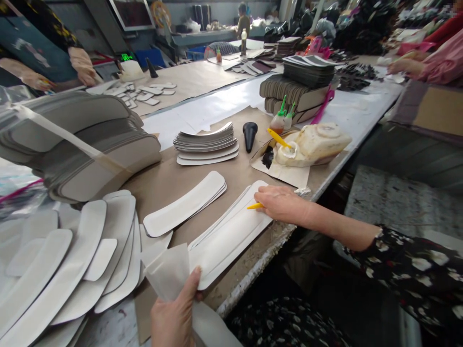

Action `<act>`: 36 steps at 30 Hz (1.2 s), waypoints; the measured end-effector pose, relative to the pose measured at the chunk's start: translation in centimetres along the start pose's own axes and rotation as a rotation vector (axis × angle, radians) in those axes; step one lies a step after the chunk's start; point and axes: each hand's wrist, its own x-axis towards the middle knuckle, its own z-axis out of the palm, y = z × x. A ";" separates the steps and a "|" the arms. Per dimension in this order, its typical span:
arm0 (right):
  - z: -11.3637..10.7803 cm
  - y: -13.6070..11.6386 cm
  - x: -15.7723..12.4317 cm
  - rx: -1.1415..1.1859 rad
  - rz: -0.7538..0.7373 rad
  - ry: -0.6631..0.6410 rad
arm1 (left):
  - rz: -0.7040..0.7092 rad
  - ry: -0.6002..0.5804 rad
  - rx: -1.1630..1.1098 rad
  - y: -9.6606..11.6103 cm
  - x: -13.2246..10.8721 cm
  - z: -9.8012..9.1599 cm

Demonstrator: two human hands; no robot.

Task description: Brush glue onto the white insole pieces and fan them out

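Observation:
My left hand (pixel 175 308) is closed at the bottom, its thumb pressed on a limp, pale sheet (pixel 170 272) that hangs down past the fingers. Touching that sheet are long white curved pieces (pixel 231 236) lying near the table's front edge. My right hand (pixel 280 202) is closed over their far end. From its fingers sticks the tapered end of a yellow stick (pixel 255 206); the rest is hidden in the grip. A small overlapping group of white curved pieces (pixel 184 205) lies just to the left.
Loose white pieces (pixel 87 241) and taped bundles (pixel 90 140) fill the left side. Behind my hands are a neat stack (pixel 206 142), a black cone (pixel 249 135) and a whitish container (pixel 314 144) with a yellow handle in it. Co-workers' hands (pixel 85 70) appear across the table and at right.

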 end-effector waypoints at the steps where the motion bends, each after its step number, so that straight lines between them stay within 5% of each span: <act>1: 0.0 0.0 0.1 -0.002 0.002 -0.003 | -0.002 0.001 0.013 0.0 0.0 0.0; 8: 0.7 0.1 0.3 0.018 0.017 0.032 | -0.010 -0.028 -0.046 -0.2 0.3 0.0; 18: 0.0 1.9 -2.1 0.405 0.178 0.426 | -0.044 0.008 -0.087 -0.1 -0.3 -0.4; 23: 0.1 2.0 -3.0 0.746 0.285 0.287 | 0.089 -0.028 -0.046 -0.8 -0.1 -1.2; 28: 0.3 1.4 -3.0 1.054 0.287 0.093 | 0.077 -0.037 -0.069 -1.1 -0.6 -1.5; 36: 0.0 -0.2 -4.0 1.185 0.293 0.107 | 0.050 -0.155 -0.302 -0.8 -1.7 -1.6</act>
